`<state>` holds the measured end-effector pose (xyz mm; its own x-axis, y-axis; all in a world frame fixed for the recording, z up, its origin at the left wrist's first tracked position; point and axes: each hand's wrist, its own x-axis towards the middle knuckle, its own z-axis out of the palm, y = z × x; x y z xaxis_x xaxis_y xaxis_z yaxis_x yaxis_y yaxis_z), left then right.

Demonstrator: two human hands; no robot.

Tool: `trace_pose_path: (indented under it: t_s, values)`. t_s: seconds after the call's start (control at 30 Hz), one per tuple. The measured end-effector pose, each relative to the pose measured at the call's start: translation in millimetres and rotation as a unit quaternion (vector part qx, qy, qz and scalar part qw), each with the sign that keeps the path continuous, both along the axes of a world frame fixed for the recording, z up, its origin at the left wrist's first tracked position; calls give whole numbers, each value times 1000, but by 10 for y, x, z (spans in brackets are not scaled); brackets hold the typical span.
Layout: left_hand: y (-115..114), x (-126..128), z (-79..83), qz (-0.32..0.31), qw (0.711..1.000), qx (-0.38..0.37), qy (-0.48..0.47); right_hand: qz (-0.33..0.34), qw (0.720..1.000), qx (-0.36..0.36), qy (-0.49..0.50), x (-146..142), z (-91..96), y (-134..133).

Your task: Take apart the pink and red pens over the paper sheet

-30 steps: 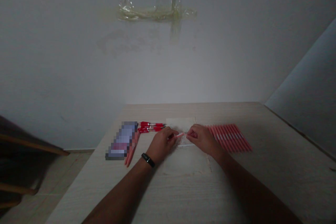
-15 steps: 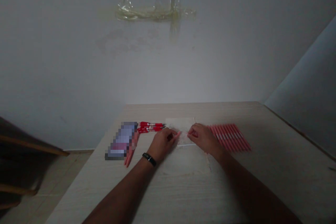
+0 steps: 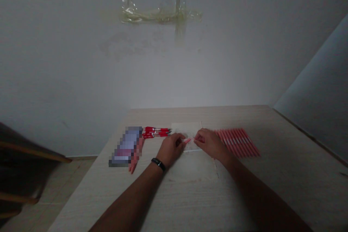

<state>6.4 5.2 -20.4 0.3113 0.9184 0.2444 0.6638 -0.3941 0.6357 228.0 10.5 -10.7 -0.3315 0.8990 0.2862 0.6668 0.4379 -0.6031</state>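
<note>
wooden table (image 3: 272, 174), row of pink pen barrels (image 3: 237, 141) at right. left hand (image 3: 169, 149) and right hand (image 3: 208, 142), fingertips pinched closed on either end of one pink pen piece (image 3: 187, 140), mid-table. step judged: fitting parts together; next move calls for straight alignment.

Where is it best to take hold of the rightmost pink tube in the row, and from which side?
Pinch the rightmost pink tube at its middle, from above and the right. It lies flat, its left flank sits close against the row, and its right flank faces bare table.
</note>
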Motion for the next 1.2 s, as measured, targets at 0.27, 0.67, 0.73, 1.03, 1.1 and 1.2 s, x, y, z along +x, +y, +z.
trace_pose_path:
  t_s: [0.27,0.67,0.73,1.03,1.1,1.2]
  values:
    - [-9,26,57,-16,998,53,-8,23,999,4,-29,-76,64,-48]
    - [-22,14,52,-47,996,72,10,33,996,10,-87,2,42,-14]
    - [-16,19,41,-49,995,82,19,28,995,4,-96,15,27,-2]
    - [-7,9,22,-87,992,78,56,23,994,9,-102,-76,-11,-50]
    - [-13,14,41,-91,991,75,59,22,994,11,-104,-81,-18,-52]
    - [-23,24,59,-88,992,73,57,21,994,8,-103,-86,-19,-54]
